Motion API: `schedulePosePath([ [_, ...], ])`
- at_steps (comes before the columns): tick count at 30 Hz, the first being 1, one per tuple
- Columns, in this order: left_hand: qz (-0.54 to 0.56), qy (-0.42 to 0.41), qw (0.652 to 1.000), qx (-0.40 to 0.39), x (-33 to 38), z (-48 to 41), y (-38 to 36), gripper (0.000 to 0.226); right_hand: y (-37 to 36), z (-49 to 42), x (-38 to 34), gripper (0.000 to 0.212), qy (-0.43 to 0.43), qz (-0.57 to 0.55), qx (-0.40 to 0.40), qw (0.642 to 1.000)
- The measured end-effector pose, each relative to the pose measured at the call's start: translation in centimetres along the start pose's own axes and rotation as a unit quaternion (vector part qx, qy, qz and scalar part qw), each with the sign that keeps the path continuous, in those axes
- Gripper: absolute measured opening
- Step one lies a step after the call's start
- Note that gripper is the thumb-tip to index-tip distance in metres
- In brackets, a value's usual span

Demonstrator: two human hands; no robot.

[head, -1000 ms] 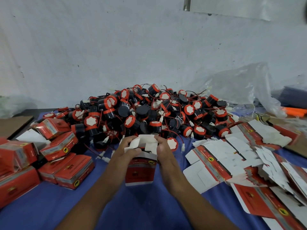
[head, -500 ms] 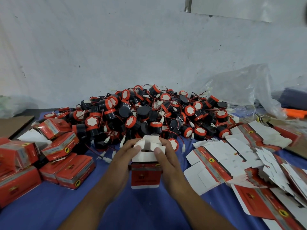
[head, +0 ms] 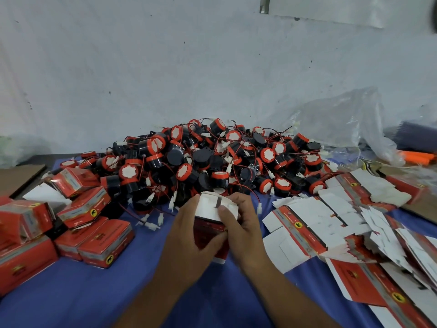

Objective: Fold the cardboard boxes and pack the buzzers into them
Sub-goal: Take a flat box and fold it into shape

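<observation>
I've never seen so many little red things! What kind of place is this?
Probably a small packing workshop: a heap of buzzers, flat unfolded boxes on the right, closed boxes on the left, and a left hand and right hand folding another box.

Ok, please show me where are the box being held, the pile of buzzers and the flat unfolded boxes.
held box (head: 209,208): head view, on its white folded flap.
pile of buzzers (head: 176,155): head view, on a dark buzzer mid-pile.
flat unfolded boxes (head: 309,214): head view, on a white inner panel.
</observation>
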State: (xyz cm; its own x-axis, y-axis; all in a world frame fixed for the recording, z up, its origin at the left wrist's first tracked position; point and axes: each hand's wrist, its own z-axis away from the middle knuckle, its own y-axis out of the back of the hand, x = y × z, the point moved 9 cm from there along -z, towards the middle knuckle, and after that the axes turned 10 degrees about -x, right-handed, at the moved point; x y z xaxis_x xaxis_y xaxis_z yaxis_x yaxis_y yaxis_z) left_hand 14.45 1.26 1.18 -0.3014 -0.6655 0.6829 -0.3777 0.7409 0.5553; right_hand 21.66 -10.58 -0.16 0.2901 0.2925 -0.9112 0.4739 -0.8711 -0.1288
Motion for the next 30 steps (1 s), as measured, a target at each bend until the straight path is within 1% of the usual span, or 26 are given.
schedulePosePath([
  [1,-0.012,0.003,1.000,0.013,-0.2,0.1,0.3,0.089,-0.5,0.0,-0.3,0.014,0.014,0.009,-0.019,1.000],
  [2,-0.026,0.000,0.999,0.025,-0.2,0.1,0.7,0.093,-0.9,0.1,-0.5,0.016,0.029,0.015,-0.033,0.999],
  [4,-0.050,-0.032,0.997,0.038,0.3,0.1,1.2,0.095,-1.5,0.4,-1.2,0.031,0.048,0.016,-0.048,0.998],
  [5,-0.056,-0.048,0.997,0.038,0.7,0.2,1.2,0.095,-1.6,0.4,-1.4,0.035,0.052,0.016,-0.050,0.997],
  [6,-0.058,-0.058,0.996,0.036,0.9,0.3,1.1,0.095,-1.6,0.4,-1.6,0.033,0.054,0.018,-0.052,0.997],
  [8,-0.042,-0.060,0.997,0.026,0.8,0.2,1.0,0.095,-1.5,0.3,-1.3,0.017,0.040,0.024,-0.060,0.997],
  [9,-0.026,-0.058,0.998,0.022,0.6,0.1,1.1,0.093,-1.5,0.3,-1.1,0.013,0.030,0.028,-0.062,0.997],
  [10,-0.013,-0.058,0.998,0.023,0.4,0.1,1.3,0.088,-1.5,0.4,-1.1,0.014,0.026,0.037,-0.059,0.997],
  [13,0.008,-0.066,0.997,0.023,-0.1,0.0,1.9,0.075,-1.6,0.3,-1.9,0.025,0.056,0.093,-0.061,0.992],
  [16,0.020,-0.052,0.998,0.022,-0.5,0.0,2.2,0.068,-1.5,-0.2,-1.8,0.026,0.034,0.105,-0.096,0.989],
  [19,-0.016,-0.081,0.996,0.042,0.2,0.1,2.8,0.060,-1.4,-0.6,-1.7,0.023,0.003,0.108,-0.130,0.986],
  [24,-0.095,-0.167,0.979,0.073,2.3,0.6,2.8,0.067,-0.9,-0.8,-2.8,0.023,0.014,0.146,-0.151,0.978],
  [30,-0.141,-0.176,0.972,0.061,2.1,0.8,2.7,0.068,-0.8,-1.0,-2.9,0.025,0.014,0.178,-0.165,0.970],
])
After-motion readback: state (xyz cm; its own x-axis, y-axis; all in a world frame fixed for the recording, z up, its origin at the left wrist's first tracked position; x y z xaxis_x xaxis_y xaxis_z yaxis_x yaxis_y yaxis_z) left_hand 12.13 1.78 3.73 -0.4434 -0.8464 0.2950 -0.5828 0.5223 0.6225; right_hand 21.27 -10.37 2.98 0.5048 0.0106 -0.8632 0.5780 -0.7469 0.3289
